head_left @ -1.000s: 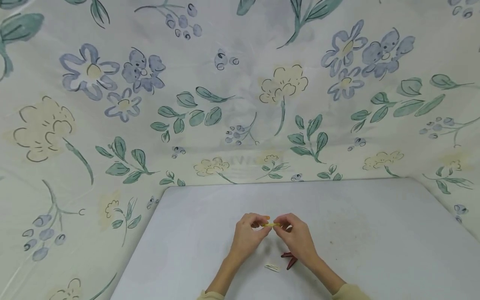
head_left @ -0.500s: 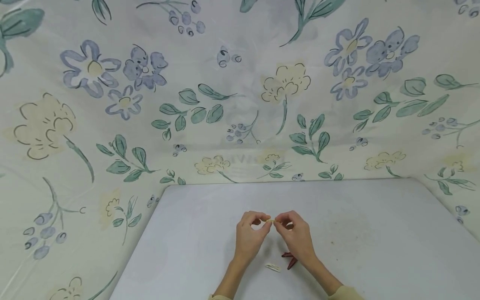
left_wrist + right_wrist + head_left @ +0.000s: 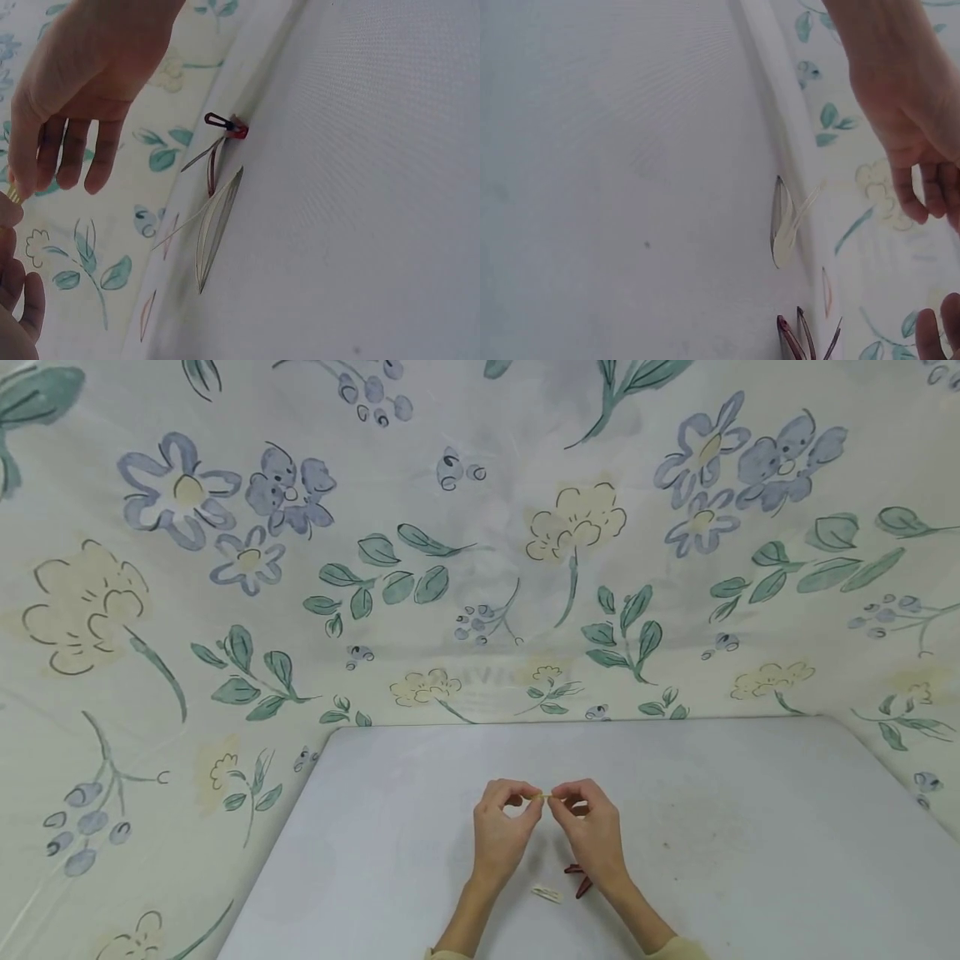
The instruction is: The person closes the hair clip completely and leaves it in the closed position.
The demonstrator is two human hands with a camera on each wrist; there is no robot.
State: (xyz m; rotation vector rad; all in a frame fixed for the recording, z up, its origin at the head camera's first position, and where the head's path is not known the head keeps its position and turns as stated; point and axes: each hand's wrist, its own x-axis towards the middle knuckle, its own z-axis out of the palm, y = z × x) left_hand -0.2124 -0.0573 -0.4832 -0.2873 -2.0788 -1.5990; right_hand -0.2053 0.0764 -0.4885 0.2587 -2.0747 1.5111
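Observation:
In the head view my left hand [image 3: 501, 837] and right hand [image 3: 596, 837] meet fingertip to fingertip above the table. Between them they pinch a small, thin yellow piece [image 3: 546, 796], probably a hair clip, mostly covered by the fingers. Its yellow end [image 3: 13, 194] also shows at the edge of the left wrist view. A cream snap hair clip [image 3: 547, 893] lies on the table below the hands. Right of it, partly behind my right hand, lie dark red hair clips [image 3: 583, 887]; whether one spread clip or two, I cannot tell.
The white table [image 3: 390, 827] has rounded far corners and a few small dark specks on its right half. Behind and beside it hangs a floral sheet [image 3: 480, 602] with blue, yellow and green prints.
Both hands have risen slightly and moved a little away from me, still pinching the yellow piece. Less of it shows now, and an orange patch by the left fingertips is gone from sight.

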